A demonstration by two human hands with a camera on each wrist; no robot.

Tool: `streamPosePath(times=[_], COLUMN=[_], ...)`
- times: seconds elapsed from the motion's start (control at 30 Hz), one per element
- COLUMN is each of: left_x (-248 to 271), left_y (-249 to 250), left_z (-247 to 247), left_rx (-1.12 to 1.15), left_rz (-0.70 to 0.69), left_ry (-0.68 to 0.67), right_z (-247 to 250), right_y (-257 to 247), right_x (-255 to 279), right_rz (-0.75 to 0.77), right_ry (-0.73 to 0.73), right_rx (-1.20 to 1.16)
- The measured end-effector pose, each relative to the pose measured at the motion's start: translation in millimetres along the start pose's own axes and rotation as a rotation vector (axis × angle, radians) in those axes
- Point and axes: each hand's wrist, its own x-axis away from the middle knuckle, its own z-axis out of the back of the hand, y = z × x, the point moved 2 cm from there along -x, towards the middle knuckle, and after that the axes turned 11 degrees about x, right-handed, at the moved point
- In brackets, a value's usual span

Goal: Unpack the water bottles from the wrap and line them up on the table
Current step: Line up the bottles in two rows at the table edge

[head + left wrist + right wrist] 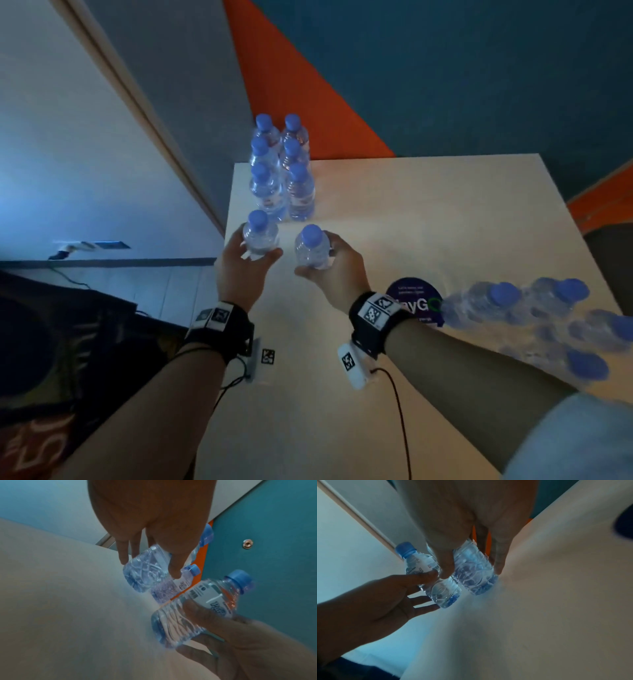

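Two columns of small clear water bottles (282, 171) with blue caps stand at the table's far left. Just in front of them my left hand (255, 255) grips one bottle (260, 236) around its body. Beside it my right hand (325, 270) grips a second bottle (312, 248). Both are upright, close to the tabletop (428, 222); I cannot tell if they touch it. In the left wrist view my fingers (122, 559) wrap the left bottle (144, 572). In the right wrist view the right bottle (476, 572) sits between my thumb and fingers. The wrapped pack (534, 322) lies at the right.
A round dark blue sticker (416, 299) lies on the table between my right wrist and the pack. The table's left edge (227, 219) runs close by the left bottle, with a wall and floor beyond. A dark bag (68, 359) sits on the floor at lower left.
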Motion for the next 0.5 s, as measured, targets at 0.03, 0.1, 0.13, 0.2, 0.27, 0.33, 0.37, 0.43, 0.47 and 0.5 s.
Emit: streamPosePath(times=[0.03, 0.1, 0.13, 0.2, 0.27, 0.33, 0.37, 0.43, 0.47, 0.5], left_x=[-12.9, -31.6, -39.1, -50.2, -56.0, -56.3, -55.4, -53.2, -50.4, -46.1], left_y=[-3.0, -5.6, -6.2, -9.8, -14.5, -14.4, -12.4, -9.5, -7.6, -6.4], left_z=[-1.3, -2.8, -3.4, -3.2, -3.6, -6.7, -9.0, -12.3, -12.3, -10.4], left_rx=[-0.007, -0.006, -0.008, -0.017, -0.011, -0.007, -0.008, -0.002, 0.011, 0.032], left_rz=[-0.002, -0.003, -0.010, -0.025, -0.035, -0.051, -0.056, -0.049, -0.036, -0.026], left_ry=[-0.023, -0.057, -0.069, -0.088, -0.092, -0.099, -0.107, -0.125, -0.127, -0.113], right_z=[-6.1, -15.4, -18.6, -22.4, -25.7, -28.1, -28.9, -27.9, -25.5, -21.8], right_y=[-3.1, -7.4, -9.0, -13.0, -13.0, -10.5, -8.9, -8.4, -9.6, -11.3], right_x=[-13.7, -36.1, -45.2, -57.0, -64.8, -69.4, -71.1, -71.2, -68.6, -63.1], right_rz=[-0.004, -0.020, -0.019, 0.016, 0.028, -0.006, -0.008, -0.014, -0.032, -0.061], right_ry=[0.019, 0.052, 0.071, 0.120, 0.155, 0.167, 0.170, 0.171, 0.167, 0.159], right_rx=[0.008, 0.026, 0.044, 0.098, 0.118, 0.106, 0.106, 0.107, 0.107, 0.103])
